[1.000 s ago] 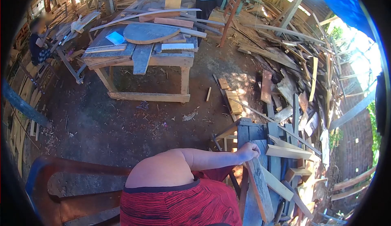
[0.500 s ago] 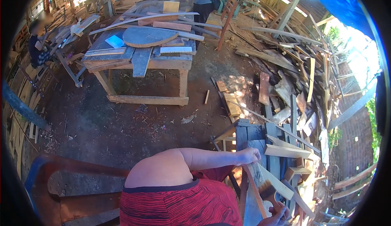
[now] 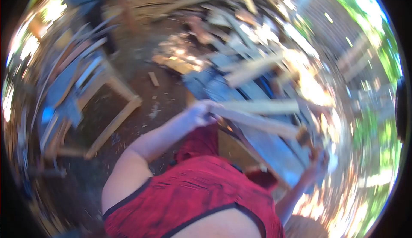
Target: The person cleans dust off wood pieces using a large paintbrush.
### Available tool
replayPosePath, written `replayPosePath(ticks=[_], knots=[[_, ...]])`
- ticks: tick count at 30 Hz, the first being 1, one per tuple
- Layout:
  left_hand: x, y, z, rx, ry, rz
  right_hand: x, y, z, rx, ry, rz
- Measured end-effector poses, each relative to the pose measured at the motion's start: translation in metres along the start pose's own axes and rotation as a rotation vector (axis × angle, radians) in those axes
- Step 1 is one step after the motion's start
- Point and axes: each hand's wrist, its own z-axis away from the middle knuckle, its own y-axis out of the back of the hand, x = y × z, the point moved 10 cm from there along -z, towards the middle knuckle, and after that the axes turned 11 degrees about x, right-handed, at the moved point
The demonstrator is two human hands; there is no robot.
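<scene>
The view is blurred by motion. My left hand is closed on the near end of a long, pale wooden strip, which reaches right across the blue-grey bench. At the strip's far end my right hand holds a brush, its bristles against or very near the strip. Another pale strip lies just beyond, among other boards.
A work table with boards on it stands at the left. Behind it is a person in a blue top. Scrap wood is heaped at the top. A small wood piece lies on the floor.
The view has swung to the right. My left hand now grips the strip's end, and the strip is turned more crosswise. My right hand and the brush are now at its far end.
</scene>
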Motion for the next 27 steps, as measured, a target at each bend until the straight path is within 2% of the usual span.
replayPosePath(ticks=[1, 2, 4, 8, 10, 11, 13, 15, 17, 19, 20, 22, 25, 27], knots=[[0.001, -0.001, 0.007, 0.02, 0.011, 0.02, -0.007, 0.001, 0.002, 0.008, -0.014, 0.044], [0.001, -0.002, 0.004, -0.015, 0.042, 0.011, 0.001, -0.002, 0.001, 0.026, -0.002, -0.105], [0.002, -0.008, 0.013, -0.023, 0.057, 0.055, 0.008, -0.008, 0.0, -0.032, 0.088, -0.12], [0.006, 0.001, 0.014, 0.037, -0.013, 0.024, 0.012, -0.028, 0.01, -0.064, 0.104, -0.146], [0.004, -0.001, 0.016, 0.039, -0.017, 0.023, 0.009, -0.04, 0.017, -0.085, 0.293, -0.037], [0.004, -0.001, 0.018, 0.048, -0.028, 0.031, 0.005, -0.044, 0.023, -0.077, 0.292, -0.036], [0.005, -0.001, 0.02, 0.066, -0.038, 0.017, -0.01, -0.069, 0.044, -0.203, 0.239, -0.134], [0.005, 0.002, 0.018, 0.083, -0.046, 0.001, -0.048, -0.085, 0.071, -0.275, 0.431, -0.068], [0.006, 0.01, 0.011, 0.103, -0.058, 0.011, -0.078, -0.099, 0.093, -0.387, 0.419, -0.246], [0.008, 0.012, 0.009, 0.119, -0.055, -0.002, -0.091, -0.113, 0.108, -0.534, 0.269, -0.543], [0.007, 0.012, 0.009, 0.144, -0.057, -0.002, -0.094, -0.114, 0.11, -0.522, 0.268, -0.538], [0.008, 0.008, 0.011, 0.152, -0.071, -0.007, -0.073, -0.14, 0.122, -0.739, -0.287, -0.838], [0.012, 0.004, 0.014, 0.151, -0.118, -0.022, -0.035, -0.14, 0.101, -0.669, -0.36, -0.712], [0.014, 0.001, 0.016, 0.134, -0.145, -0.039, 0.011, -0.123, 0.071, -0.493, -0.378, -0.583]])
